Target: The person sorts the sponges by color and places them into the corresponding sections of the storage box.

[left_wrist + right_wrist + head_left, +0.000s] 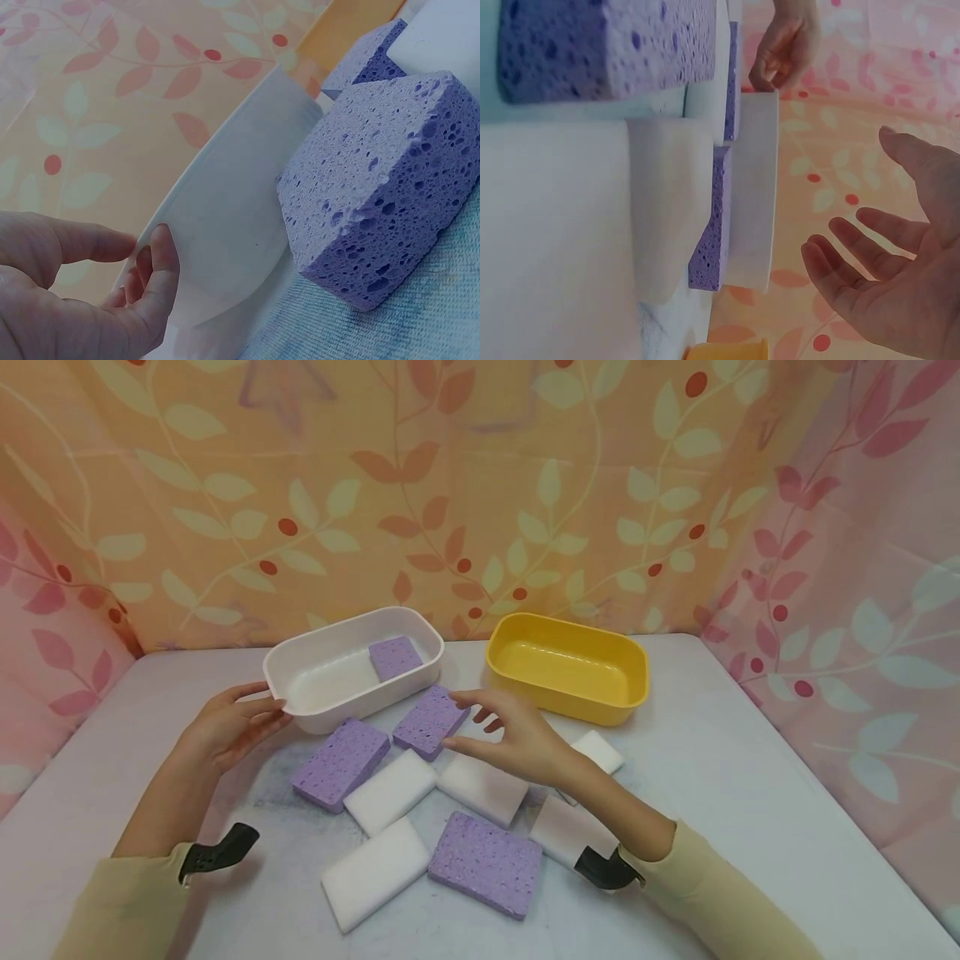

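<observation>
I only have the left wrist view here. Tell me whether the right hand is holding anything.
Observer: It holds nothing; the right hand is in the air with its fingers spread apart.
Operator: My view shows only the outside of the white tub. Report what lies inside it.
Observer: One purple sponge, lying toward the end nearer the yellow tub.
</observation>
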Tool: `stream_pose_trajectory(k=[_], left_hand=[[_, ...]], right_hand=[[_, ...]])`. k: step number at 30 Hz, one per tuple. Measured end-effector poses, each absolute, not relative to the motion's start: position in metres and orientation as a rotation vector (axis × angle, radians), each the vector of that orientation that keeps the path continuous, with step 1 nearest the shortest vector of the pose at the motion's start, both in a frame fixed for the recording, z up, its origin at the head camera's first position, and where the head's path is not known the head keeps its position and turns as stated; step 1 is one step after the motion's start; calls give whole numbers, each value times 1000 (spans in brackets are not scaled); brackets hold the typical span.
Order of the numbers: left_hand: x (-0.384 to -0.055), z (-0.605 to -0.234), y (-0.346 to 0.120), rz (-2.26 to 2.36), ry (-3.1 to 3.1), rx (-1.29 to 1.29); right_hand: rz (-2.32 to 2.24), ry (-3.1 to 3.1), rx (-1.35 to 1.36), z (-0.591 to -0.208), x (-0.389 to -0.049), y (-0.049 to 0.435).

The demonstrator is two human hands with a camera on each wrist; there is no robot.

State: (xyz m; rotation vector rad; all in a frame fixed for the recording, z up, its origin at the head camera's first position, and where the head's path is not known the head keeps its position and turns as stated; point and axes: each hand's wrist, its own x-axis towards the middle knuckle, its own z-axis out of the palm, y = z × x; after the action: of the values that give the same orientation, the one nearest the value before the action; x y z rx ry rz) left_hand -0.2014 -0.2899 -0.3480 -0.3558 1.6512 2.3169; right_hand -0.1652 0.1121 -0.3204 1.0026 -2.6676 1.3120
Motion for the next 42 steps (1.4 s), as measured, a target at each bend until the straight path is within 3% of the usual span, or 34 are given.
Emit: stream_pose_trajectory(k=[24, 42], left_hand=[[-197, -342, -287, 2276, 1686, -385], [-198, -343, -288, 2282, 1693, -369]], right_hand=[[1464, -2763, 1152, -336, -127, 125], [1388, -2866, 1339, -357, -121, 124]])
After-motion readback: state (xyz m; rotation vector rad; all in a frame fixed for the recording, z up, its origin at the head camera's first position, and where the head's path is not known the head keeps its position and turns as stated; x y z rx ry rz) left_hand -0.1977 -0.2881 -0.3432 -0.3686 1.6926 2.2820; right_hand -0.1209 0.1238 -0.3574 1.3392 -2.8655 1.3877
